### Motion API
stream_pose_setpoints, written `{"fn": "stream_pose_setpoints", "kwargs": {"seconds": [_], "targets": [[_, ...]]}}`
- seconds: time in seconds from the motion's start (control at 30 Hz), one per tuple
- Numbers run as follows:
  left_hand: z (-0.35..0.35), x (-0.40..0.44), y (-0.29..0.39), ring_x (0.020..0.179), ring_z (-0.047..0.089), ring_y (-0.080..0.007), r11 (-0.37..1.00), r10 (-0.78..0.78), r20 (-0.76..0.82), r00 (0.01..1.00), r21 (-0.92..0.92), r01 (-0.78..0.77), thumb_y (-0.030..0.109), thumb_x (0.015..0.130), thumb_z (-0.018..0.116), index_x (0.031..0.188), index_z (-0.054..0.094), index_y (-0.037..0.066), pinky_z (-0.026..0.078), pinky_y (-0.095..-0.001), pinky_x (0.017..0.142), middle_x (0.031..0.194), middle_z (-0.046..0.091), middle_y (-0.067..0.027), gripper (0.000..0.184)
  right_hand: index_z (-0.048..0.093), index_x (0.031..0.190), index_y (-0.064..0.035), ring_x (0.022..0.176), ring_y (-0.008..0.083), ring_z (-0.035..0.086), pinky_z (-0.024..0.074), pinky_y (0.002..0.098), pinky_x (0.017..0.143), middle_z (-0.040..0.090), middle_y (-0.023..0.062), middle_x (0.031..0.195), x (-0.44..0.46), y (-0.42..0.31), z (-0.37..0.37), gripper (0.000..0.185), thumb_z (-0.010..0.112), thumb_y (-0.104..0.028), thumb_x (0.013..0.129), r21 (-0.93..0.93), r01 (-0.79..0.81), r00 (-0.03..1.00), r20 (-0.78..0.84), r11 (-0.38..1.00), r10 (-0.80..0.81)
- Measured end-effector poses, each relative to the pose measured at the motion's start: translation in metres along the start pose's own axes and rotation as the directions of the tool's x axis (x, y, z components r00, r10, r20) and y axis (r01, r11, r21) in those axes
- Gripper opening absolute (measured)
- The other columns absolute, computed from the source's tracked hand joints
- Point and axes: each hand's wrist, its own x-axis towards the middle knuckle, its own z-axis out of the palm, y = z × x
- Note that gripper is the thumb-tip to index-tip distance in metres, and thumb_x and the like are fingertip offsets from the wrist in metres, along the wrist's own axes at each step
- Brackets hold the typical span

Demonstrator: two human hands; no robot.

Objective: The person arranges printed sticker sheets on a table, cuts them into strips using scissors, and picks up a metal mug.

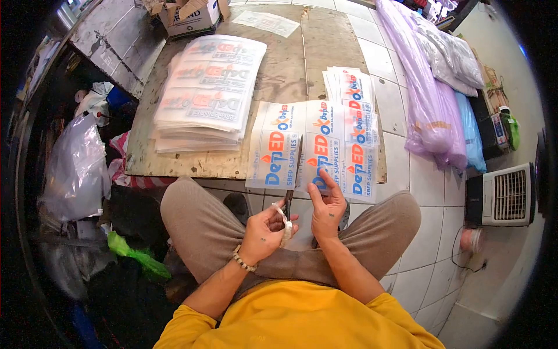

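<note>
A printed sheet (332,135) with blue and orange "DepED OK" and "SBFP SUPPLIES" panels lies over the near edge of the wooden table, its lower part sticking out above my lap. Scissors (286,225) with white-wrapped handles are in my left hand (261,234), whose fingers are closed round the handles. Their dark blades point away from me, along the line between the left panel and the middle one. My right hand (327,208) pinches the lower edge of the sheet near the middle panel, thumb and fingers on the plastic-looking material.
A thick stack of similar printed sheets (203,93) sits on the table (285,64) at left. More printed pieces (347,81) lie at right, a single sheet (266,23) and a cardboard box (192,17) at the back. Purple plastic-wrapped rolls (427,110) and an air cooler (501,195) stand right.
</note>
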Motion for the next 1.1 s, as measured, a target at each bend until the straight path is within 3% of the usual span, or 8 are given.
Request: {"fn": "stream_pose_setpoints", "kwargs": {"seconds": [0.23, 0.53, 0.63, 0.83, 0.93, 1.03, 1.1], "targets": [[0.0, 0.003, -0.002, 0.097, 0.069, -0.0168, 0.996, -0.009, -0.03, 1.0, -0.094, 0.006, 0.0, 0.08, 0.078, 0.145, 0.035, -0.006, 0.056, -0.0299, 0.085, 0.114, 0.068, -0.0182, 0.078, 0.055, 0.135, -0.0006, 0.089, 0.0078, 0.063, 0.0516, 0.0216, 0.076, 0.068, 0.0051, 0.105, -0.013, -0.001, 0.004, 0.046, 0.067, 0.003, 0.091, 0.002, 0.005, 0.999, 0.053, 1.0, -0.005], [0.001, 0.004, -0.002, 0.091, 0.067, -0.0119, 0.999, 0.01, -0.069, 0.998, -0.042, -0.013, 0.002, 0.081, 0.079, 0.143, 0.039, -0.006, 0.056, -0.0249, 0.073, 0.11, 0.07, -0.0144, 0.074, 0.055, 0.135, -0.0011, 0.09, 0.0077, 0.063, 0.0525, 0.0216, 0.074, 0.067, 0.0065, 0.108, -0.013, 0.007, 0.003, 0.046, 0.066, 0.002, 0.091, -0.004, 0.014, 0.998, 0.067, 1.0, -0.014], [0.003, 0.004, 0.004, 0.096, 0.064, -0.0095, 0.998, -0.018, -0.073, 0.997, -0.065, 0.013, 0.001, 0.084, 0.076, 0.139, 0.042, -0.011, 0.054, -0.0225, 0.079, 0.108, 0.069, -0.0119, 0.066, 0.055, 0.135, -0.001, 0.091, 0.0079, 0.063, 0.053, 0.0221, 0.075, 0.066, 0.0076, 0.112, -0.015, 0.01, 0.001, 0.045, 0.066, 0.001, 0.092, -0.024, 0.016, 0.997, 0.071, 1.0, -0.014], [0.002, 0.007, 0.005, 0.094, 0.064, -0.0072, 0.996, 0.013, -0.069, 0.998, -0.088, -0.019, 0.003, 0.084, 0.076, 0.124, 0.053, -0.005, 0.053, -0.0219, 0.08, 0.107, 0.07, -0.0087, 0.047, 0.054, 0.135, -0.0005, 0.093, 0.0099, 0.064, 0.0546, 0.0239, 0.076, 0.066, 0.0085, 0.112, -0.025, 0.008, -0.002, 0.045, 0.066, 0.002, 0.092, -0.065, 0.004, 0.994, 0.107, 0.998, 0.003], [-0.002, 0.009, -0.001, 0.092, 0.066, -0.0126, 0.997, 0.027, -0.059, 0.998, -0.068, -0.031, 0.002, 0.083, 0.077, 0.132, 0.049, -0.005, 0.057, -0.0255, 0.079, 0.112, 0.068, -0.0145, 0.057, 0.053, 0.136, -0.0003, 0.089, 0.0108, 0.065, 0.0552, 0.0248, 0.074, 0.067, 0.008, 0.107, -0.029, 0.006, 0.0, 0.045, 0.065, 0.002, 0.092, -0.044, 0.006, 0.994, 0.11, 0.999, -0.001], [0.0, 0.008, -0.002, 0.092, 0.067, -0.0126, 0.995, 0.038, -0.081, 0.996, -0.09, -0.046, 0.002, 0.083, 0.077, 0.132, 0.048, -0.005, 0.057, -0.0253, 0.077, 0.112, 0.068, -0.0142, 0.057, 0.053, 0.136, -0.0004, 0.085, 0.0113, 0.066, 0.0553, 0.0251, 0.074, 0.067, 0.0075, 0.103, -0.031, -0.001, 0.002, 0.045, 0.065, 0.003, 0.092, -0.047, 0.0, 0.993, 0.118, 0.999, 0.005], [0.002, 0.007, 0.002, 0.093, 0.066, -0.0097, 0.995, 0.018, -0.098, 0.995, -0.095, -0.027, 0.001, 0.084, 0.076, 0.125, 0.053, -0.004, 0.055, -0.0236, 0.08, 0.109, 0.07, -0.0102, 0.047, 0.053, 0.136, -0.0006, 0.084, 0.0113, 0.066, 0.0553, 0.0252, 0.074, 0.068, 0.0073, 0.101, -0.031, 0.001, 0.002, 0.046, 0.064, 0.003, 0.092, -0.057, 0.015, 0.994, 0.11, 0.998, -0.009]]}}
